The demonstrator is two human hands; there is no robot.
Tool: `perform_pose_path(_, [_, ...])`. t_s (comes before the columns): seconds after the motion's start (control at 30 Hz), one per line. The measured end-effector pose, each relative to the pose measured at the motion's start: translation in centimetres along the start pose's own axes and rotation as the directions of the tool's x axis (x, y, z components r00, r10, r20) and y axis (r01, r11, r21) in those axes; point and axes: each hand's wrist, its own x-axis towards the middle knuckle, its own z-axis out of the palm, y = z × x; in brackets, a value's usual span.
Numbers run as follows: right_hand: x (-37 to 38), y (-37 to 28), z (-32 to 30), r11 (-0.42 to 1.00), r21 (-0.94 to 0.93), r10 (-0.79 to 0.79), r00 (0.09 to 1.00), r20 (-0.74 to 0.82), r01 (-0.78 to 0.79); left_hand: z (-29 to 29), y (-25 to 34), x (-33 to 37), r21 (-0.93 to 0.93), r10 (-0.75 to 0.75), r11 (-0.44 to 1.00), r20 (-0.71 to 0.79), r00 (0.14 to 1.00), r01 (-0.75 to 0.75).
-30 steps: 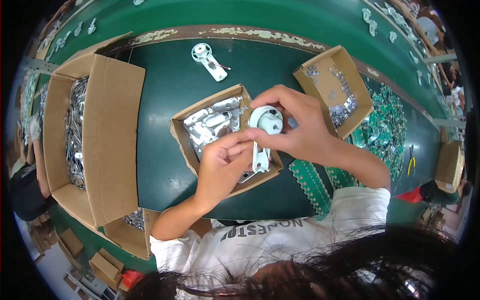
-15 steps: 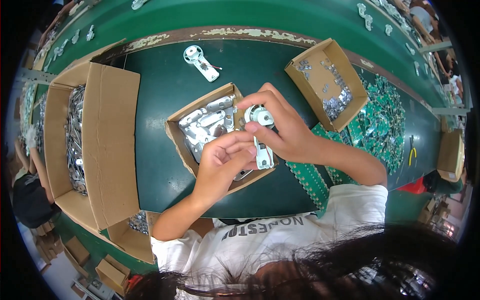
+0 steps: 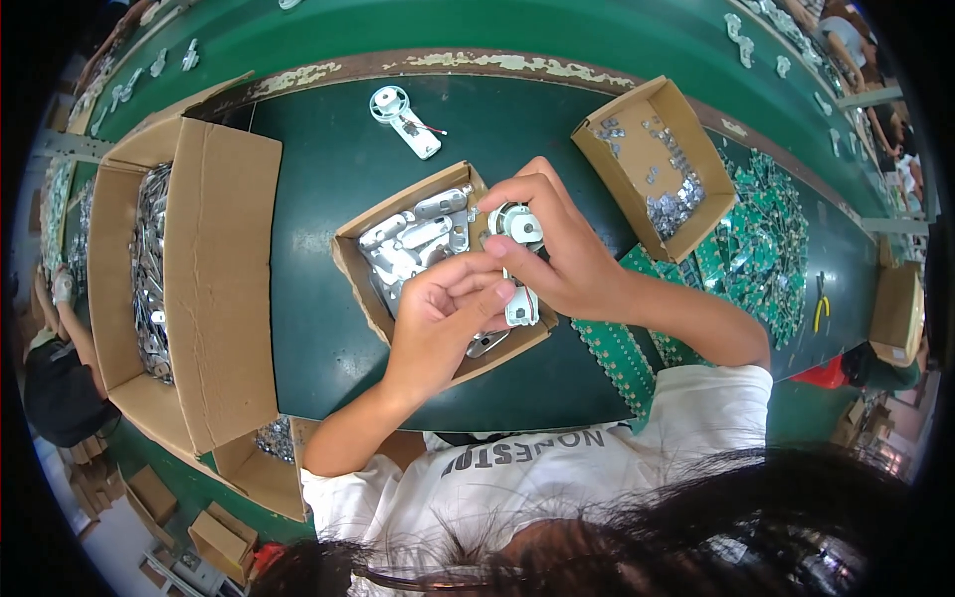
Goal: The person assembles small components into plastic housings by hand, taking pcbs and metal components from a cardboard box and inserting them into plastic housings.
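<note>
Both my hands work on a white plastic housing (image 3: pixel 521 306) with a round end and a straight handle, held over an open cardboard box (image 3: pixel 364 320). My left hand (image 3: pixel 435 308) pinches the handle part, thumb on top. My right hand (image 3: pixel 557 234) has thumb and index finger curled around the round end; whether a small part is between the fingertips is hidden. Silvery oval metal pieces (image 3: pixel 428 233) fill the box beneath. Farther off on the table lies a similar white housing (image 3: pixel 410 123) with a ring-shaped head and thin red wire.
A carton of small metal parts (image 3: pixel 652 159) stands at the right, beside heaped green circuit boards (image 3: pixel 771 244). Yellow-handled pliers (image 3: pixel 821 303) lie at far right. A tall cardboard box (image 3: pixel 221 279) of metal pieces stands left. A green conveyor belt (image 3: pixel 477 30) runs behind the table edge.
The handle part of the housing has tilted and shifted slightly up in my left fingers. My hands otherwise keep nearly the same grip. Parts on the conveyor belt have moved slightly to the right.
</note>
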Motion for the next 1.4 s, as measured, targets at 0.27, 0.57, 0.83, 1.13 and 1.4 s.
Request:
perform_pose_path(0.27, [-0.1, -0.2, 0.2, 1.0, -0.024, 0.006, 1.0, 0.005, -0.006, 0.2, 0.4, -0.2, 0.027, 0.048, 0.998, 0.019, 0.999, -0.049])
perform_pose_path(0.57, [-0.4, 0.2, 0.3, 0.999, 0.043, -0.029, 0.999, 0.026, 0.028, 1.4, -0.4, -0.9, 0.195, 0.235, 0.953, 0.013, 0.972, -0.233])
perform_pose_path(0.83, [1.9, -0.7, -1.9, 0.999, 0.035, -0.041, 0.996, 0.077, 0.038, 1.7, 1.1, -1.0, -0.044, 0.082, 0.996, 0.113, 0.99, -0.077])
perform_pose_path(1.13, [19.4, 20.0, -16.6, 0.724, -0.077, 0.671, 0.726, -0.149, -0.685, 1.1, 1.9, -1.1, 0.781, 0.444, 0.508, 0.125, 0.887, -0.364])
perform_pose_path(1.4, [12.8, 10.8, -13.8, 0.596, -0.784, -0.544, 0.806, -0.235, 0.174, -1.0, 0.7, 0.0, 0.976, 0.483, -0.119, 0.216, 0.848, -0.181])
